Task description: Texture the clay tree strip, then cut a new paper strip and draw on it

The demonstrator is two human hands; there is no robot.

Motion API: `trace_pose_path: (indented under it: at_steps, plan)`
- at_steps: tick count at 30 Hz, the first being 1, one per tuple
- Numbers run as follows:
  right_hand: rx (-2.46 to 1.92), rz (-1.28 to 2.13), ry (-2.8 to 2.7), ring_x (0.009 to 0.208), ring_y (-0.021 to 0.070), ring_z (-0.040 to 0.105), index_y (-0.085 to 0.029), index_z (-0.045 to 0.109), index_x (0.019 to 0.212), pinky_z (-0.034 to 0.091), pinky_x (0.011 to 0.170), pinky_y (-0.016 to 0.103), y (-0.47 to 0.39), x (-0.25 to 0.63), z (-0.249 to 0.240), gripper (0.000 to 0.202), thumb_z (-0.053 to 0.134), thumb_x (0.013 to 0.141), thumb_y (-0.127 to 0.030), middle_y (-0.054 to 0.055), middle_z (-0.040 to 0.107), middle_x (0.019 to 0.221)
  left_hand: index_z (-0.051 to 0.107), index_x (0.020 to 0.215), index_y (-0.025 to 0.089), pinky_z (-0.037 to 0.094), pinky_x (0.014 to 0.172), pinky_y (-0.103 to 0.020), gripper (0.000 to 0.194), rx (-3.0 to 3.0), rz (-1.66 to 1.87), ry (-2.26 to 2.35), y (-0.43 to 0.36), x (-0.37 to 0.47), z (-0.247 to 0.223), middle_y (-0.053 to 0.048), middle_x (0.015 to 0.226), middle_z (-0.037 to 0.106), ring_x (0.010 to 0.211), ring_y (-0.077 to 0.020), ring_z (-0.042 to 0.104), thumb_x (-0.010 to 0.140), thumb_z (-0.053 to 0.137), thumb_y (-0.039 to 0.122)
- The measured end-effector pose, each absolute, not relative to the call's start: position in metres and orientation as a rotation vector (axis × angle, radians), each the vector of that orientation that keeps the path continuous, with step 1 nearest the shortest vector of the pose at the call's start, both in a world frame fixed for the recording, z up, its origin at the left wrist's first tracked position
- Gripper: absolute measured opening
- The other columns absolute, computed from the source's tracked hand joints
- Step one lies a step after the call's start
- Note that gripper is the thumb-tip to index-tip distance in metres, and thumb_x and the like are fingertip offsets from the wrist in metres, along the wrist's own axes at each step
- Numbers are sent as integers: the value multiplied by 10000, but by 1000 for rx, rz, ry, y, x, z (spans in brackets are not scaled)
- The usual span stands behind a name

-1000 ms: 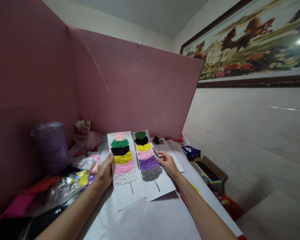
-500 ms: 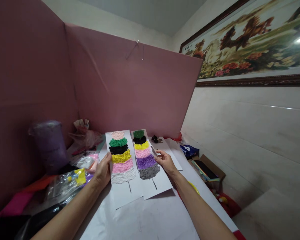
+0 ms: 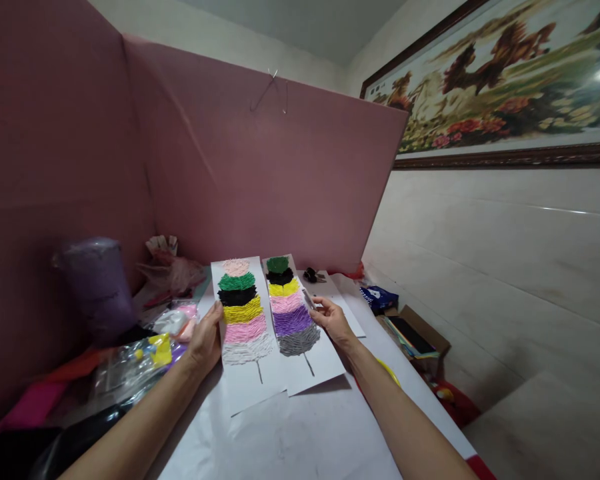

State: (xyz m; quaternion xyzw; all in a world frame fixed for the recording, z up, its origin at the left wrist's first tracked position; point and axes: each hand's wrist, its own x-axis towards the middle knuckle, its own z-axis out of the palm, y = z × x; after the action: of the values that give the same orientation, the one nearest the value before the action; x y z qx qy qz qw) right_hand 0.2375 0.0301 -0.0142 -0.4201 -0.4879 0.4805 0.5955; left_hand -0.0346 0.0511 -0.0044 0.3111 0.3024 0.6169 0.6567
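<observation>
My left hand (image 3: 207, 339) grips the left edge of a white card (image 3: 241, 387) with textured bands of peach, green, black, yellow, pink and white above a short dark stem. My right hand (image 3: 331, 319) pinches the right edge of a second white card (image 3: 325, 370), banded in green, black, yellow, pink, purple and grey. A small, thin grey item (image 3: 309, 298) shows at my right fingertips; what it is cannot be made out. The two cards lean side by side above the white-covered table, their lower parts touching or overlapping.
Plastic bags (image 3: 130, 363) and coloured pieces crowd the left, beside a purple container (image 3: 97, 287). Behind the cards are another white sheet (image 3: 350, 320) and a small black object (image 3: 311, 275). An open cardboard box (image 3: 437, 340) stands at the right. A pink panel (image 3: 265, 173) rises behind.
The view has shifted very slightly. Both hands keep their grip on the cards, which stay in nearly the same place.
</observation>
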Motion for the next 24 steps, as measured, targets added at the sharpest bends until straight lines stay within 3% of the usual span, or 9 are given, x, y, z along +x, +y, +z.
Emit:
trace_pose_path:
  at_steps: [24]
  plan:
    - [-994,1121,-1107,586,169,626,-174,675,963,459,637,299,29,237,-16,488,844,560,-392,5,705,657,555,1243,188,510,927,-439,420,689,1341,560,46,-33,-1,-86,1145,703,1038,-278,660,846,599,321]
